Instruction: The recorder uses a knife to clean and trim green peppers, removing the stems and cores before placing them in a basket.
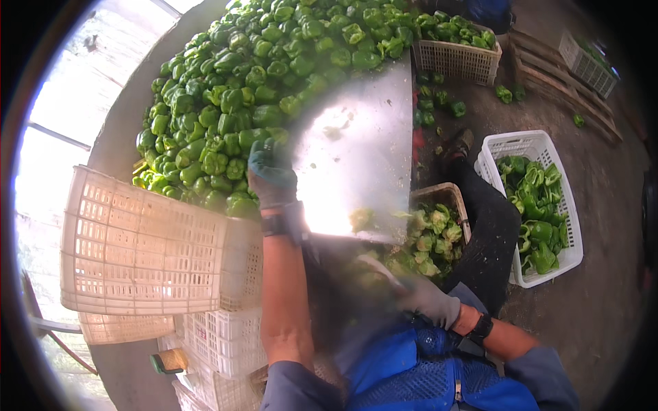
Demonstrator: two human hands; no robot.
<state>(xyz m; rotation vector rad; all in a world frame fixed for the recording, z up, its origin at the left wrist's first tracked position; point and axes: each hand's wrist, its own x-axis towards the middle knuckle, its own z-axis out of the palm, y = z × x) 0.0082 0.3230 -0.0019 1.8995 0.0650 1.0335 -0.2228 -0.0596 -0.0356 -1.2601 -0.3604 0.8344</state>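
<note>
My left hand (pixel 272 175), in a grey glove with teal fingers, reaches to the near edge of a large heap of green bell peppers (pixel 229 103). Its fingertips touch or almost touch the peppers, and whether they grip one is unclear. Lower right, my right hand (pixel 430 301) in a grey glove is closed around a knife (pixel 384 270), whose pale blade points up and left and is blurred. Below the blade stands a crate (pixel 467 222) of pale green pepper cores and trimmings (pixel 430 240). A loose trimming (pixel 362 219) lies on the shiny metal table (pixel 370 151).
A white crate (pixel 578 229) of cut peppers stands on the floor right of my leg (pixel 490 219). Beige crates (pixel 147 240) are stacked at left. Farther off are a crate of whole peppers (pixel 458 63), a wooden pallet (pixel 558 79) and stray peppers on the floor.
</note>
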